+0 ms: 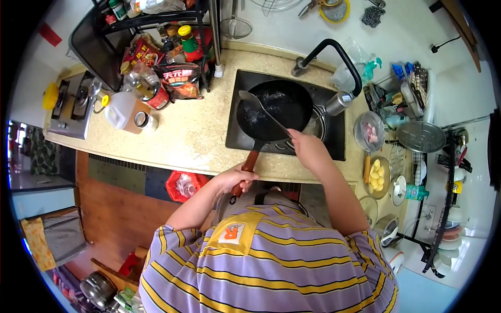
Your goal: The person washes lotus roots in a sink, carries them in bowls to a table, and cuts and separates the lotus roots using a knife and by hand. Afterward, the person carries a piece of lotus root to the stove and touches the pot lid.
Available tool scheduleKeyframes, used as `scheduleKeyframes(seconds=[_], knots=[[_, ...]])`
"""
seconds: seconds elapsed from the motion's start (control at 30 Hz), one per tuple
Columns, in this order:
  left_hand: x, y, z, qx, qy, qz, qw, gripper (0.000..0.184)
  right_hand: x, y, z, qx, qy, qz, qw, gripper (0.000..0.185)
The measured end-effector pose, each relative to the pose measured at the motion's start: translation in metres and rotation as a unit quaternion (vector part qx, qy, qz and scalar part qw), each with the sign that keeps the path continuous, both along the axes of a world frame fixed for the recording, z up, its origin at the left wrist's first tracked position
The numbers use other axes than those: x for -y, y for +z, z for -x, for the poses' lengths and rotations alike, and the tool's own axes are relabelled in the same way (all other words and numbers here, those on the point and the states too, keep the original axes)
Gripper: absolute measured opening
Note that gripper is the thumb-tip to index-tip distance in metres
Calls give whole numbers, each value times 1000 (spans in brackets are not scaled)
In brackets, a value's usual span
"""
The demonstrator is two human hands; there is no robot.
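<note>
Both of the person's hands are closed on something: the left hand (237, 178) wraps the reddish-brown handle of the pan, and the right hand (309, 149) clasps the end of the spatula's handle. Largest is the speckled beige stone countertop (193, 135), followed by the lilac shirt (271, 276) with yellow-and-black stripes. Set into the counter is a dark rectangular sink (241, 83); over its left part is the round black pan (289, 107), whitish patches on its inner surface. Across the pan runs a long grey metal spatula (262, 107), its blade near the far left rim. To the left stands a translucent plastic jug (122, 110) of amber liquid with a yellow cap. Behind it, a black-and-red packet (180, 81) bears white Chinese characters, the first apparently 天元. Smallest is a white square (230, 233) on the shirt's yellow panel, carrying an orange letter resembling R.
</note>
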State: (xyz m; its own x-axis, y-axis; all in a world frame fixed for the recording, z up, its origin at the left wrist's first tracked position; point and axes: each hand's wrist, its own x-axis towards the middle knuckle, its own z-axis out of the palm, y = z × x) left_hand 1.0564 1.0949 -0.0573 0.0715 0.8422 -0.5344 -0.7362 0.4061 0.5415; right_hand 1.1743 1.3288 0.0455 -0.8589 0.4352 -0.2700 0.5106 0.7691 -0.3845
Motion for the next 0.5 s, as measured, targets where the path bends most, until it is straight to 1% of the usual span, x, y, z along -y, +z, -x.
scheduleKeyframes(seconds=[0.1,0.13,0.23,0.37,0.43,0.5], knots=[[3,5,1,1,0,-2,1000,24,-9,-2,6,3,-33,-40,999,41],[3,11,2,-7,-1,4,1000,24,-12,-9,8,14,-49,-85,995,43],[5,6,3,-21,-4,4,1000,24,-14,-11,12,25,-71,-82,994,34],[3,1,6,-10,4,7,1000,26,-7,-11,6,-15,-10,4,1000,35],[3,1,6,6,13,7,1000,23,-10,-1,0,-14,9,39,999,36],[2,4,7,3,10,10,1000,22,-21,-7,-6,-32,0,13,999,37]])
